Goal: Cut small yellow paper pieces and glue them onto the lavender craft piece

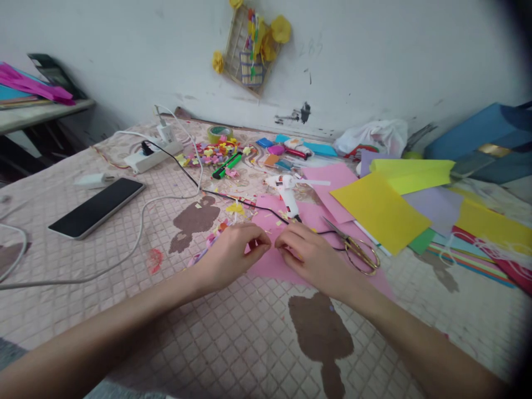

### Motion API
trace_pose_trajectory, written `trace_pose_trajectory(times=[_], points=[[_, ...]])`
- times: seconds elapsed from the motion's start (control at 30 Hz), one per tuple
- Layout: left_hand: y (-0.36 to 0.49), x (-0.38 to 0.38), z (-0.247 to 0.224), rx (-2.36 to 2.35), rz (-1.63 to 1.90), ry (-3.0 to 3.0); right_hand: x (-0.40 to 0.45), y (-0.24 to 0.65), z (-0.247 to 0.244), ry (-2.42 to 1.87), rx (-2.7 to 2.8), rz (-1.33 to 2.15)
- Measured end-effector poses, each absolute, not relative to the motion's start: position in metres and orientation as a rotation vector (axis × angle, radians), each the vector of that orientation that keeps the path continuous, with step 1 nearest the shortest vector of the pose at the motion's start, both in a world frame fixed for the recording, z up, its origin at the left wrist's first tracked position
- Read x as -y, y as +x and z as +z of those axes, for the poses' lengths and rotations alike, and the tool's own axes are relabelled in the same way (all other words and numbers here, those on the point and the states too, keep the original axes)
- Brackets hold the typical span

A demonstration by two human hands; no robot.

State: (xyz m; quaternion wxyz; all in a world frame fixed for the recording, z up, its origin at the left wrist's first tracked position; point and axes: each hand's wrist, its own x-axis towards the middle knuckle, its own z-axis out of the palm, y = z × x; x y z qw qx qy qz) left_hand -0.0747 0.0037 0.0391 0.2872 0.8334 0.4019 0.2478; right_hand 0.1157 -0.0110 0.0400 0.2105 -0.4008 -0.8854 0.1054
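Observation:
My left hand (235,252) and my right hand (310,256) face each other over a pink paper sheet (272,266), fingertips a small gap apart. Both are closed in a pinch; whatever sits between the fingers is too small to make out. Just beyond them a white hot glue gun (286,194) stands on the pink paper with a glue stick out of its back. Gold-handled scissors (357,249) lie right of my right hand, blades partly open. Small paper flowers (214,233) lie beside my left hand, partly hidden by it.
A phone (97,208), a power strip (153,155) and a white cable (141,227) lie on the left. Farther back are a green cutter (226,165), a tape roll (220,133) and a heap of paper flowers (208,154). Coloured paper sheets (380,213) spread over the right.

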Motion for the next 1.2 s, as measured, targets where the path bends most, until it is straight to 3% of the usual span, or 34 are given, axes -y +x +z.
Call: trace_pose_trajectory(times=[1.2], points=[[-0.0741, -0.0041, 0.0348, -0.990, 0.656, 2.411, 0.0107, 0.1164, 0.0434, -1.135, 2.503, 0.239]])
